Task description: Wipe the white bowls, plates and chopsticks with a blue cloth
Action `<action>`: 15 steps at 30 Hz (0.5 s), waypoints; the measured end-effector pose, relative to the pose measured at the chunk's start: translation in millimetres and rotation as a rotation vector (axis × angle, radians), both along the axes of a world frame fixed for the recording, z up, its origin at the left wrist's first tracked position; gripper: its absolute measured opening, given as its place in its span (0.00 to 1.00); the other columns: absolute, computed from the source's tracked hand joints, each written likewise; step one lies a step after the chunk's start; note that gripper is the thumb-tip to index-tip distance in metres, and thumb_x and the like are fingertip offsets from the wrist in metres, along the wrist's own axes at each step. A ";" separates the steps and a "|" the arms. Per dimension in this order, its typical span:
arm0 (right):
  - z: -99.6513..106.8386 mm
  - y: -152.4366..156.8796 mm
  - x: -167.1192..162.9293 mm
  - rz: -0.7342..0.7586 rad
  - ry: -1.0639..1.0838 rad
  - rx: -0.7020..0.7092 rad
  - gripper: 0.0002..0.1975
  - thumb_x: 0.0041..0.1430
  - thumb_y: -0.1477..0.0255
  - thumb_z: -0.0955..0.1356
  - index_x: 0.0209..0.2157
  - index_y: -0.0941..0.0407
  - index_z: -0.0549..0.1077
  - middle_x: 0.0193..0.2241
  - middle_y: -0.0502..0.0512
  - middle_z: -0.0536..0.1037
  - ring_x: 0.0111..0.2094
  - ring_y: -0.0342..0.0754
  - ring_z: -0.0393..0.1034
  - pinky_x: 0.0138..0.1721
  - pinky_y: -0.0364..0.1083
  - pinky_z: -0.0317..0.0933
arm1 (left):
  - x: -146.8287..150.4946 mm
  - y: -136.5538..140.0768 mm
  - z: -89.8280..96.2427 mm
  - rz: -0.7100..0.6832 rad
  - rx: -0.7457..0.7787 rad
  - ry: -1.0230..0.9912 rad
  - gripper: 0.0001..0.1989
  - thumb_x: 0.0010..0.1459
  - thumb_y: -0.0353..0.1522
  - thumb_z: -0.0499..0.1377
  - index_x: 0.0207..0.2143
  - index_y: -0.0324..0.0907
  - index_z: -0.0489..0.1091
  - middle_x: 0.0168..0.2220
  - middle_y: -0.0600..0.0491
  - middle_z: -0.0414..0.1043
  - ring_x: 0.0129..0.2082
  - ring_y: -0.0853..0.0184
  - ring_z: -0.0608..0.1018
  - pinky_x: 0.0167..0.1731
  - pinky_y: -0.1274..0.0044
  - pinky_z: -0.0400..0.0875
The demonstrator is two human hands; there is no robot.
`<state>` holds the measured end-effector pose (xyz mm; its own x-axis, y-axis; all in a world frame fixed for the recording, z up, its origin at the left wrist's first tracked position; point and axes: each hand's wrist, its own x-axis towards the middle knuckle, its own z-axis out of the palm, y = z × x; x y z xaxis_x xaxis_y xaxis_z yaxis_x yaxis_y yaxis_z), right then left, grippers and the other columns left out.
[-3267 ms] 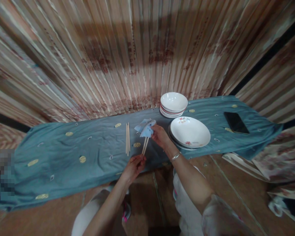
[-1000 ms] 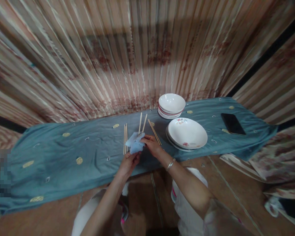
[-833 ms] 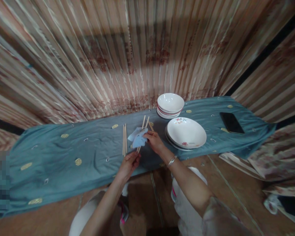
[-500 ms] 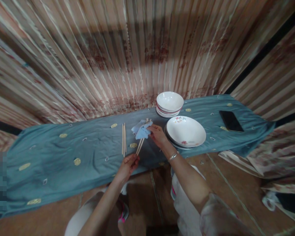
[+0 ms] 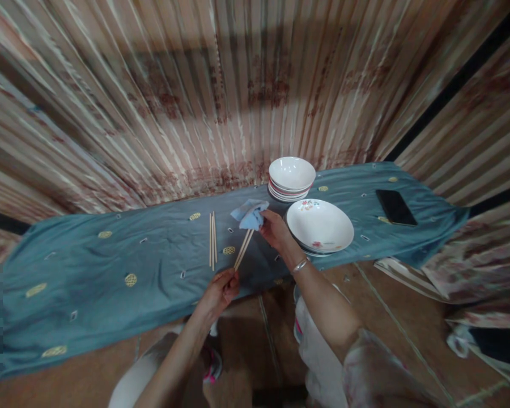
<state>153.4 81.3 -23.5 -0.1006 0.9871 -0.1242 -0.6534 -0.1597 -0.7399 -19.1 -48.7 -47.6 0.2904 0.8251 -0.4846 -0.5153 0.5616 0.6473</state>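
My left hand (image 5: 221,288) is closed around the near ends of a pair of light wooden chopsticks (image 5: 243,250), which slant up and away over the table. A crumpled pale blue cloth (image 5: 250,214) covers their far ends. My right hand (image 5: 274,228), with a silver bangle at the wrist, pinches this cloth against the sticks. Several more chopsticks (image 5: 213,241) lie side by side on the tablecloth, left of the held pair. The tips under the cloth are hidden.
Right of my right hand stands a stack of wide white dishes (image 5: 321,226) with floral decoration. Behind it is a stack of white bowls (image 5: 292,177). A black phone (image 5: 396,207) lies farther right on the teal tablecloth (image 5: 161,306). Curtains (image 5: 238,102) hang behind the table.
The blue cloth and my right hand have moved slightly up along the chopsticks, so their tips no longer show above the cloth. My left hand keeps its hold.
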 end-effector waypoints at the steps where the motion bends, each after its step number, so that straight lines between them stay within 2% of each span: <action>1: 0.0 -0.3 -0.6 0.011 0.011 0.000 0.08 0.41 0.70 0.72 0.22 0.54 0.68 0.20 0.45 0.69 0.22 0.41 0.59 0.24 0.41 0.56 | 0.3 0.5 -0.2 -0.007 -0.003 -0.022 0.19 0.36 0.36 0.73 0.22 0.35 0.68 0.15 0.62 0.56 0.14 0.82 0.57 0.14 0.86 0.48; 8: -0.5 -8.9 -7.9 0.090 -0.044 0.016 0.09 0.43 0.68 0.73 0.23 0.54 0.68 0.20 0.47 0.68 0.23 0.42 0.59 0.25 0.42 0.55 | 3.0 3.4 2.4 -0.012 0.000 -0.045 0.16 0.45 0.35 0.69 0.24 0.36 0.65 0.17 0.62 0.55 0.14 0.81 0.57 0.14 0.88 0.48; 15: -0.9 -22.3 -22.9 0.178 -0.063 0.033 0.11 0.41 0.69 0.73 0.19 0.54 0.68 0.17 0.45 0.65 0.20 0.40 0.56 0.23 0.41 0.53 | 5.6 7.0 7.7 0.027 0.006 -0.057 0.15 0.45 0.34 0.69 0.24 0.35 0.65 0.17 0.62 0.55 0.14 0.82 0.56 0.13 0.88 0.48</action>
<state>130.6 59.0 -24.4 -0.2670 0.9581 -0.1038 -0.5690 -0.2436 -0.7854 -13.5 -41.7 -39.9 0.2946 0.8357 -0.4635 -0.5664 0.5434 0.6197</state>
